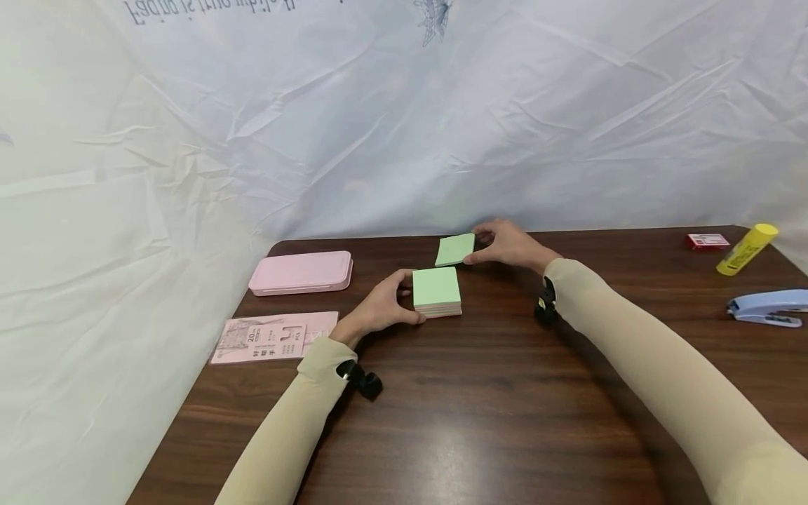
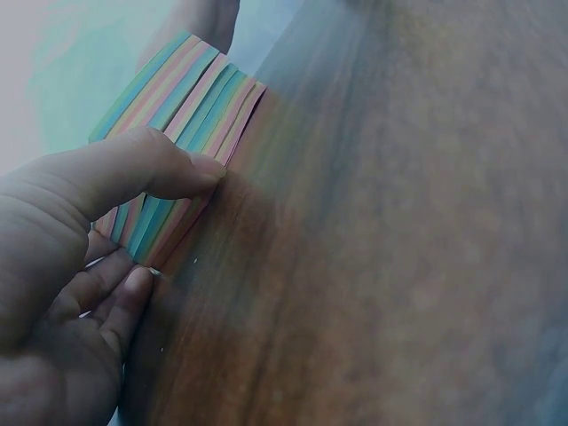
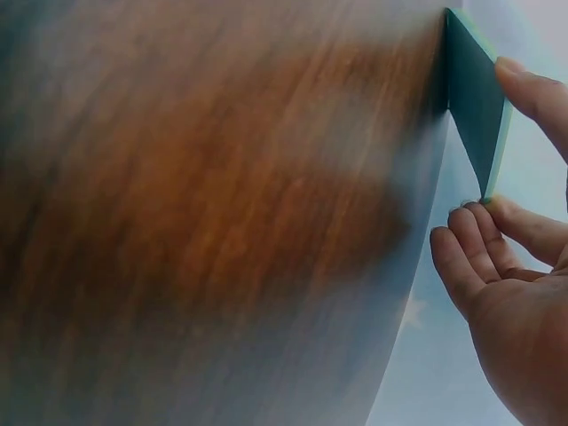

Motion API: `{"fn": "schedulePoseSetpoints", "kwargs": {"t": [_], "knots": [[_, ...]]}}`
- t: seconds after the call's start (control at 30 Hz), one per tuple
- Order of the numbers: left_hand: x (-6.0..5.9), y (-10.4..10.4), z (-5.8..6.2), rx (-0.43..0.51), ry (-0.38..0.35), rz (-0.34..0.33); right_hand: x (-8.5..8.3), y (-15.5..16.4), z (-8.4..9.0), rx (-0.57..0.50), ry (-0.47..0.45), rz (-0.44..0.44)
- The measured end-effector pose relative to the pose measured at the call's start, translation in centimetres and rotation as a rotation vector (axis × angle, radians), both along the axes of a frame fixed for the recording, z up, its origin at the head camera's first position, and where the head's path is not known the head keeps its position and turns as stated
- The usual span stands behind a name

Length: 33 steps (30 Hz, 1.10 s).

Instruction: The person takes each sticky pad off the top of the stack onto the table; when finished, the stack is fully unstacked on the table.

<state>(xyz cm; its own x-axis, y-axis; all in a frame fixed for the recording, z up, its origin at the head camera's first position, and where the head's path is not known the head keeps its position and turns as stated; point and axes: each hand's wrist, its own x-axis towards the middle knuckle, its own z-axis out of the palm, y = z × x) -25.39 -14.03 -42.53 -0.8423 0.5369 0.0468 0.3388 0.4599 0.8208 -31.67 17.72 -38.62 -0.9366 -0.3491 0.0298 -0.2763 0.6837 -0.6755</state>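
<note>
A thick stack of sticky notes (image 1: 437, 289) with a green top sits mid-table. My left hand (image 1: 381, 305) grips it from the left; in the left wrist view the thumb lies along the layered pink, yellow, green and blue edges (image 2: 200, 115). Just behind the stack, my right hand (image 1: 508, 244) pinches a thin green sticky-note pad (image 1: 455, 250) by its right side, between thumb and forefinger. In the right wrist view this pad (image 3: 475, 98) is tilted, its far edge near the tabletop, with the other fingers curled below it.
To the left lie a pink case (image 1: 301, 272) and a pink printed packet (image 1: 274, 338). A small red box (image 1: 708, 241), a yellow glue stick (image 1: 748, 250) and a light-blue stapler (image 1: 766, 307) are at the right. White sheeting (image 1: 404, 140) hangs behind the dark wooden table (image 1: 480, 407).
</note>
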Motion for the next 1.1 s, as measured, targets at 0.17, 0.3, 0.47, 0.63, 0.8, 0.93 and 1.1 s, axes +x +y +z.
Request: {"fn": "schedulePoseSetpoints", "kwargs": {"t": [0.17,0.3,0.47,0.63,0.8,0.93,1.1], "knots": [[0.0,0.1,0.0,0.003,0.005,-0.002,-0.4,0.0,-0.2,0.004,-0.018,0.022],[0.1,0.0,0.1,0.003,0.006,-0.002,-0.5,0.0,-0.3,0.023,-0.030,0.034],[0.2,-0.1,0.3,-0.003,0.000,0.006,-0.9,-0.3,-0.2,0.057,-0.028,0.056],[0.1,0.0,0.4,-0.006,-0.005,0.011,-1.3,-0.6,-0.2,0.091,-0.028,0.075],[0.0,0.0,0.2,-0.005,-0.009,0.004,-1.4,-0.8,-0.2,0.113,-0.040,0.076],[0.0,0.0,0.2,0.001,-0.010,0.000,-1.1,-0.9,-0.1,0.130,-0.039,0.077],[-0.1,-0.1,0.1,0.002,-0.005,0.000,-0.7,-0.8,0.3,0.115,-0.031,0.066]]}}
